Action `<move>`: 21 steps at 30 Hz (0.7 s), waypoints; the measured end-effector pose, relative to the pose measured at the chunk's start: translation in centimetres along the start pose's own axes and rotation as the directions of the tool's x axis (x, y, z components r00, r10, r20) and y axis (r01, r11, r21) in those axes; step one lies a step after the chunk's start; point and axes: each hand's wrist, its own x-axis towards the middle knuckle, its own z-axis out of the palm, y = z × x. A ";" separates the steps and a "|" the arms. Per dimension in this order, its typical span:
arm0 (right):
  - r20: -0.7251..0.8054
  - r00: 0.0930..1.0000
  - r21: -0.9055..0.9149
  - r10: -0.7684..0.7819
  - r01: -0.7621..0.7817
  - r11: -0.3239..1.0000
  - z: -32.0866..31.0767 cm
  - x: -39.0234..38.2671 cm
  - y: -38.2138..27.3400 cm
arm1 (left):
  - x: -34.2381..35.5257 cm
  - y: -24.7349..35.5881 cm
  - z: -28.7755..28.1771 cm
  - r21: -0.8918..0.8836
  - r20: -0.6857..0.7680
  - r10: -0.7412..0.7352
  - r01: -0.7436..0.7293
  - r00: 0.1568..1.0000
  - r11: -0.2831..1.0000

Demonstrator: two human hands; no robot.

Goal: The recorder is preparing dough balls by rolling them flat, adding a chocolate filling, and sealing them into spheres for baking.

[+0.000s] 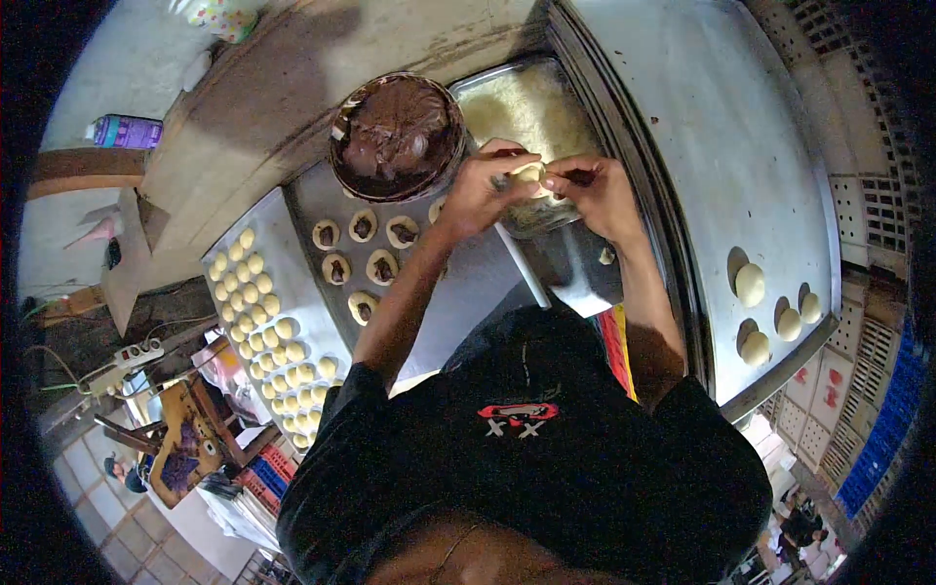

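A small piece of pale dough (529, 174) is held between my two hands, above a metal tray of pale yellow crumbs or powder (517, 102). My left hand (485, 187) curls its fingers and thumb round the dough's left side. From the right, my right hand (597, 198) pinches its edge between thumb and fingers. Whether filling lies inside is hidden. Left of my left hand stands a round bowl of thick dark brown paste (398, 132). Below the bowl, flattened dough rounds (382, 266) topped with dabs of brown paste lie on a dark metal surface.
At left, a metal tray (314, 341) carries rows of small dough balls. Several dough balls (750, 286) sit on the metal table (721, 127) to my right, behind a raised dark edge. A purple package (127, 132) lies far left, above a power strip (136, 353). Stacked crates (882, 419) line the right.
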 end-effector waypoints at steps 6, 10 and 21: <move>0.070 0.986 -0.249 -0.154 0.167 0.954 1.4 -1.5 -2.7 | -1.5 0.8 0.4 -0.207 -0.097 -0.179 0.156 0.979 0.966; 0.029 0.986 -0.361 -0.162 0.161 0.919 1.5 -1.6 -2.9 | -2.0 2.1 0.8 -0.097 -0.211 -0.183 0.166 0.960 0.981; 0.100 0.948 -0.395 -0.302 0.317 0.863 2.7 -3.1 -3.8 | -3.6 3.5 -0.2 0.094 -0.330 0.003 0.029 0.944 0.995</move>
